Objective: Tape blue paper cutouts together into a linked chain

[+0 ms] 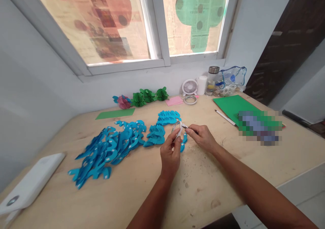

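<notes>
1. The left hand (171, 153) has its grip pressed together on the tape roll (180, 131), pinching the ring between thumb and fingers. The roll is upright, raised above the surface (142, 195).
2. The right hand (203, 137) has its grip pinching a thin dark tool (193, 130). The tool's tip is at the roll's edge; whether it is a blade or tweezers I cannot tell.
3. The roll should be light and fairly stiff around its ring, so a pinch on the rim low down looks like a sound hold, leaving the upper edge free. Squeezing hard could bend it slightly. Any loose tape end would be thin, limp and likely sticky, better lifted by the tool's tip than by a fingertip.
4. Just behind the hands lie fanned blue cutouts (169, 117), with another stack (155, 135) to their left and a blue piece (182, 147) beside the left hand. Further left is a large, loose blue pile (111, 147), with small white patches on many pieces.
5. These cutouts look like paper or thin card: very light, bendable, easy to crease and apt to slide over one another. A flat pinch near a broad part would suit them; narrow curved arms could fold or tear.
</notes>
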Demonstrator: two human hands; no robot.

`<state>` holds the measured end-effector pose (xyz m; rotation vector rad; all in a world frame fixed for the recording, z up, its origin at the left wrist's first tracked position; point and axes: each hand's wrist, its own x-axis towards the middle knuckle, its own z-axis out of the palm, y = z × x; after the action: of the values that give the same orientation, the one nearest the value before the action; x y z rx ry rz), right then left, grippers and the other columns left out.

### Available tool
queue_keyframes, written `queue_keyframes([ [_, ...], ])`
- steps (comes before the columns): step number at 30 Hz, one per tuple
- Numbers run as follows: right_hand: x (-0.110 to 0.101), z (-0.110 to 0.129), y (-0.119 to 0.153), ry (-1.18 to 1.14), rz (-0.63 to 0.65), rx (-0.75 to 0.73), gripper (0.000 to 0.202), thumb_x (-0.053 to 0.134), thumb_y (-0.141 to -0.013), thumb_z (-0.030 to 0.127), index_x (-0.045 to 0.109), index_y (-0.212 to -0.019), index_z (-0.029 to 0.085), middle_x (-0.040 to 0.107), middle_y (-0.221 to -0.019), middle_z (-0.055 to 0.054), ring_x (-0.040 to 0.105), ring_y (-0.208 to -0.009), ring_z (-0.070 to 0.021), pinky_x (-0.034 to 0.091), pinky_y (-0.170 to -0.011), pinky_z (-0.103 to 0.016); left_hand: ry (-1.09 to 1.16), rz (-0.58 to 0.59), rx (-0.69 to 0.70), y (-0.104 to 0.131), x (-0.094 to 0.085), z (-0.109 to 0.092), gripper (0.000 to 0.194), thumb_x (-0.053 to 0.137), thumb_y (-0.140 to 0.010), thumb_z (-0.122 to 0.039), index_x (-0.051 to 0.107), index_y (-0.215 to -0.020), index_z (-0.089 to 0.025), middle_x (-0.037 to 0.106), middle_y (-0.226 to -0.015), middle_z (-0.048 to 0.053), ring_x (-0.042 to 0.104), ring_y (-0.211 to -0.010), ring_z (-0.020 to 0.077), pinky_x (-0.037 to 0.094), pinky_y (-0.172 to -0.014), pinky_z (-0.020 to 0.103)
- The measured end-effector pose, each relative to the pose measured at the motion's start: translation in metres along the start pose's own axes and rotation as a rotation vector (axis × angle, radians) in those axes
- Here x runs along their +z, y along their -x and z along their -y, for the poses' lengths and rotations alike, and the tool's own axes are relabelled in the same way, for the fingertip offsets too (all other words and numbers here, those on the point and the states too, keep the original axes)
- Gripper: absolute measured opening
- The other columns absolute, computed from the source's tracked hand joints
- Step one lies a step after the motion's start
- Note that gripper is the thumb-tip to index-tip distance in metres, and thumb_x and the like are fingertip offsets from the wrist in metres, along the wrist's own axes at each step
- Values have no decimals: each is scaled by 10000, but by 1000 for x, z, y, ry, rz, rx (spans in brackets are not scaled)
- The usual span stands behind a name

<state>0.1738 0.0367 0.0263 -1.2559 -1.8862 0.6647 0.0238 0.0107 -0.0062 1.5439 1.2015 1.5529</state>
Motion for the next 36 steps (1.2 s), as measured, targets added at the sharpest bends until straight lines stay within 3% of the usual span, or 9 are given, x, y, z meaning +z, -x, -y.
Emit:
queue_keyframes([
  [12,0,1,1,115,-117,27,329,489,-813,479,528,-674,182,440,-531,36,370,-502,-92,266,-501,-215,38,-19,-33,2,1,-2,354,544,-802,-343,617,-1113,-188,628,-677,10,551,-551,97,461,-529,210],
  [23,0,1,-1,-51,0,15,361,443,-843,474,472,-641,176,360,-549,51,338,-533,-86,249,-512,-218,62,0,-61,2,1,0,357,543,-806,-344,609,-1125,-195,634,-715,15,564,-572,99,470,-546,217],
  [36,2,1,0,-123,43,3,351,443,-850,458,472,-652,170,351,-561,57,331,-534,-79,247,-510,-215,85,40,-26,3,3,2,337,519,-825,-328,607,-1123,-195,642,-765,21,561,-606,94,471,-577,211],
])
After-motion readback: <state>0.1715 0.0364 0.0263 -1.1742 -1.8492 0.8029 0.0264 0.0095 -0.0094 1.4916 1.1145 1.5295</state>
